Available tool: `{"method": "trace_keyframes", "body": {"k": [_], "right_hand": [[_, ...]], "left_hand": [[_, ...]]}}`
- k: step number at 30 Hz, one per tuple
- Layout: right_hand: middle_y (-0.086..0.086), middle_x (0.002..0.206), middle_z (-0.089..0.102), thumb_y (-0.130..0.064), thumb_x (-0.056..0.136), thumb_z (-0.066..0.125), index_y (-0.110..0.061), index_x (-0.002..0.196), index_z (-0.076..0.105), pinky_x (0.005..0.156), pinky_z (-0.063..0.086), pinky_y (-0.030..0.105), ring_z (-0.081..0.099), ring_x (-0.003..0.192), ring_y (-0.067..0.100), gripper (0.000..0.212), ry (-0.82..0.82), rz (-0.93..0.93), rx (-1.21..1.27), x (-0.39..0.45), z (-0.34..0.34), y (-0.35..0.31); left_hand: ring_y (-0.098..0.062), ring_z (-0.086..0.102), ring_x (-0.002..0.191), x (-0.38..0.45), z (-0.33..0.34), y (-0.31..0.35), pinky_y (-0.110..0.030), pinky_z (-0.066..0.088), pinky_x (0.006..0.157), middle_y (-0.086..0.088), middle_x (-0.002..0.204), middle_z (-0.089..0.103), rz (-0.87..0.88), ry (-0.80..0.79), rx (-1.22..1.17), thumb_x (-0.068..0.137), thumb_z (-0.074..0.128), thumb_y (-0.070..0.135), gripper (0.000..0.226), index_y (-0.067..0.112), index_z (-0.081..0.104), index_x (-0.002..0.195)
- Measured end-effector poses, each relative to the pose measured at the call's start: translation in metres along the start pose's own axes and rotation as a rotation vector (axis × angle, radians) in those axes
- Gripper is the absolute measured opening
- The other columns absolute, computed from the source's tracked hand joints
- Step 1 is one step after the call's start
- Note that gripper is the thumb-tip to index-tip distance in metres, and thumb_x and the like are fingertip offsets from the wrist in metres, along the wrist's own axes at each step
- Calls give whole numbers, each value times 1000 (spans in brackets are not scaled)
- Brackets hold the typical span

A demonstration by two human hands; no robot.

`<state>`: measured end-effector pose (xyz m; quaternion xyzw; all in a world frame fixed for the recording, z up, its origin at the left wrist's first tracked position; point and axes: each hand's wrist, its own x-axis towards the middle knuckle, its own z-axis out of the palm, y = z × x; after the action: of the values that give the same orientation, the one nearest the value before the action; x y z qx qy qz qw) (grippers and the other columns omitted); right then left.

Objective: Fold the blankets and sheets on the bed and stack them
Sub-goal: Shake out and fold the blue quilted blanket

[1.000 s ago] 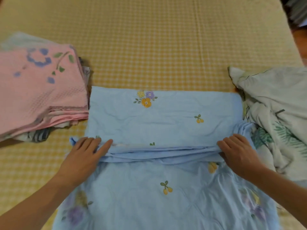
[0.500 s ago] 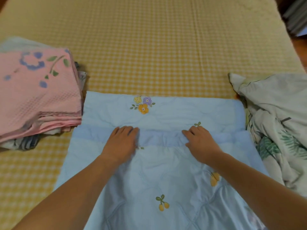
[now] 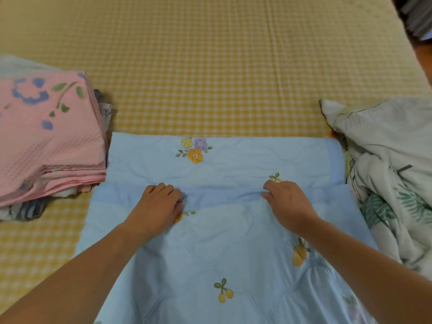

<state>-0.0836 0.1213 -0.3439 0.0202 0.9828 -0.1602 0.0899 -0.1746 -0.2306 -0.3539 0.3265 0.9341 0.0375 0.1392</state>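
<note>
A light blue quilted blanket [image 3: 236, 244] with flower and fruit prints lies in front of me on the bed, its near layer laid over the far part. A darker blue border band [image 3: 222, 195] runs across its middle. My left hand [image 3: 157, 208] rests on this band left of centre, fingers curled, gripping the cloth. My right hand [image 3: 288, 203] grips the same band right of centre, where the fabric bunches a little under the fingers.
A stack of folded linens topped by a pink waffle blanket [image 3: 46, 146] sits at the left. At the right lies a crumpled white sheet with green leaf print [image 3: 395, 164]. The yellow checked bed cover [image 3: 210, 66] stretches beyond. A dark object shows at the top right corner.
My hands left the outer ends of the folded edge and moved toward the middle, carrying the near layer farther up. Their flat fingers have curled onto the blue band.
</note>
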Motion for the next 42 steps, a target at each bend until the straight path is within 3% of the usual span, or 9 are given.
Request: {"method": "trace_keyframes", "body": {"k": [4,7,14,18,24,31,34,37,42], "right_hand": [[9,70,65,-23,102,50,-16,82,52,59,37,37,57,64,36,21,-40,38,-84,10,2,5],[5,93,65,-32,103,44,-19,94,58,69,42,37,62,85,31,21,-140,13,-206,19,16,7],[1,116,64,-82,85,9,-22,124,55,100,41,39,58,109,22,85,-402,153,-351,1,-24,46],[2,121,67,-92,73,13,-27,125,49,111,34,39,57,120,22,91,-610,146,-394,-19,-74,64],[-4,80,64,-80,88,24,-26,89,41,64,44,35,60,70,21,56,-173,38,-463,12,-140,61],[3,133,55,-46,102,31,-23,137,44,111,28,45,50,123,25,44,-367,315,-470,94,-54,97],[5,120,58,-34,105,34,-18,122,54,97,37,40,55,112,26,31,-292,272,-455,89,-44,99],[8,84,55,-27,101,35,-12,89,55,70,34,39,56,80,33,28,96,142,-307,87,-57,106],[11,88,56,-23,102,47,-9,92,60,81,42,46,54,86,34,21,159,164,-469,123,-71,106]], "left_hand": [[-17,53,83,23,-6,-7,-34,44,71,9,87,52,-203,-63,-154,95,53,12,16,21,48,83],[-20,50,93,35,1,-10,-34,44,75,3,103,54,-180,-155,-47,100,54,25,5,20,53,99],[-20,67,106,0,-13,-43,-35,40,95,4,108,73,-198,-318,39,99,22,67,59,28,44,139],[-27,69,96,-17,-46,-49,-38,46,77,-3,96,74,-178,-386,64,91,21,74,54,26,43,100],[-33,67,59,15,-105,-68,-33,38,50,-4,64,65,-84,161,124,98,45,63,47,20,45,79],[-29,56,123,95,-57,-105,-45,37,106,-4,132,61,-395,-272,243,103,37,49,44,24,47,137],[-30,61,114,89,-50,-116,-46,38,103,-5,116,63,-342,-191,278,100,45,32,26,19,54,120],[-39,66,75,85,-63,-129,-48,48,70,-11,80,58,-181,52,218,76,56,1,18,12,57,90],[-42,64,87,116,-68,-135,-50,47,76,-16,86,59,-343,74,287,80,66,0,15,7,61,91]]}}
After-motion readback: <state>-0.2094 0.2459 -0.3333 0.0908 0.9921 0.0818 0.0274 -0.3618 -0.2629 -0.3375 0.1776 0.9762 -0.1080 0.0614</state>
